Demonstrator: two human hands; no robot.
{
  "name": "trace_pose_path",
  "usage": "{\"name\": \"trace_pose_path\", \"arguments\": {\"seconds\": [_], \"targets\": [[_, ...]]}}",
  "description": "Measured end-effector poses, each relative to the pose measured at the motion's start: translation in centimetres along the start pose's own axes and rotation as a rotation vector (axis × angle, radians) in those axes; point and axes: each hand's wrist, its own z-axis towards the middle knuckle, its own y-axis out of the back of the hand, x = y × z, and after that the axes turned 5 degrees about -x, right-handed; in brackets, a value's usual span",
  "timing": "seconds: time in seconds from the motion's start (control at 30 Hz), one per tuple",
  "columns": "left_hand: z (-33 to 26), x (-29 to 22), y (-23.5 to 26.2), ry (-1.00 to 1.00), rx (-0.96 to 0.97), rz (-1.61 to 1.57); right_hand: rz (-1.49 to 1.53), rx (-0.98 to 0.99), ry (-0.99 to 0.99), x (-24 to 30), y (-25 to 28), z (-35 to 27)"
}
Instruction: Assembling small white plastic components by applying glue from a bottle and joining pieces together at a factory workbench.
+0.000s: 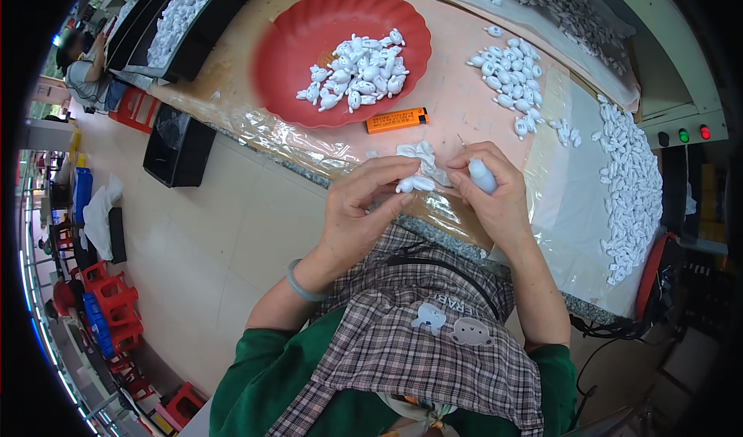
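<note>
My left hand [362, 205] pinches a small white plastic figure [416, 183] between thumb and fingers at the table's near edge. My right hand [489, 185] grips a small pale blue bottle [481, 175] with a thin needle tip pointing up and left, close to the figure. Just behind the hands lies a crumpled white cloth [422, 157]. A red scalloped plate [309, 42] farther back holds a heap of the same white figures [357, 71].
An orange lighter [396, 119] lies between the plate and my hands. More white figures lie in a group [511, 81] at the back right and in a long row [631, 181] along the right. A black bin [178, 147] stands on the floor at left.
</note>
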Motion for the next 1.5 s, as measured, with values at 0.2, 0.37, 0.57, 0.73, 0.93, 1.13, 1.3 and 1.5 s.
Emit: {"name": "trace_pose_path", "arguments": {"seconds": [0.2, 0.37, 0.57, 0.73, 0.93, 1.13, 1.3, 1.5], "targets": [[1.4, -0.7, 0.8, -0.134, -0.122, 0.207, 0.030, 0.012, -0.081, 0.8, 1.2, -1.6], [6.2, -2.1, 4.7, -0.448, -0.292, 0.730, 0.010, 0.020, -0.099, 1.1, 2.5, -3.6], [9.0, -2.6, -0.2, -0.619, -0.024, 0.984, 0.035, -0.028, -0.166, 0.7, 4.0, -5.6], [10.7, 0.4, -8.4, -0.647, 0.190, 0.689, 0.058, -0.090, -0.201, 1.0, 4.9, -6.3], [13.4, 3.2, -11.8, -0.602, 0.297, 0.713, 0.079, -0.125, -0.177, -0.3, 5.6, -7.5], [13.1, 3.7, -13.1, -0.649, 0.302, 0.753, 0.071, -0.125, -0.155, -0.6, 6.3, -7.8], [12.8, 3.3, -12.7, -0.650, 0.300, 0.776, 0.119, -0.124, -0.173, -1.1, 6.4, -7.8], [9.2, -0.1, -10.8, -0.153, 0.482, 0.276, 0.194, -0.246, -0.200, -1.1, 6.9, -8.1]]}}
